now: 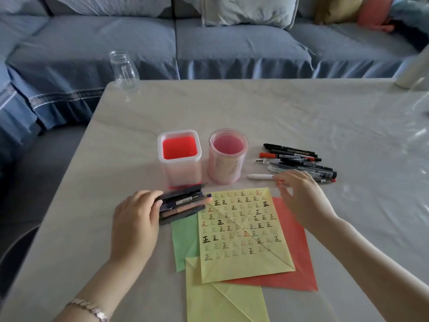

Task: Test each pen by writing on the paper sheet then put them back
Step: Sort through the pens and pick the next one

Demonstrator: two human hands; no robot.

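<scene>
Marks nearly fill the yellow sheet (243,233). The left hand (137,219) grips a pen bundle (183,203). The right hand (301,196), fingers spread, hovers by the loose pens (299,159) on the right. Putting them back likely remains.

white pen (260,176): end behind right hand (301,196) | lower yellow sheet (220,303): cut by bottom edge

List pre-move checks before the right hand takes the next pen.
1. Right hand free: ok, open over the loose pens.
2. White pen reachable: ok, it lies at the pile's near edge, by the fingertips.
3. White pen capped: cannot tell.
4. Writing room on the yellow sheet: ok, bare strip along its near edge.
5. Tested pens secured: ok, left hand grips the bundle of pens.
6. Square holder and round holder ready: ok, upright with no pens inside.
</scene>
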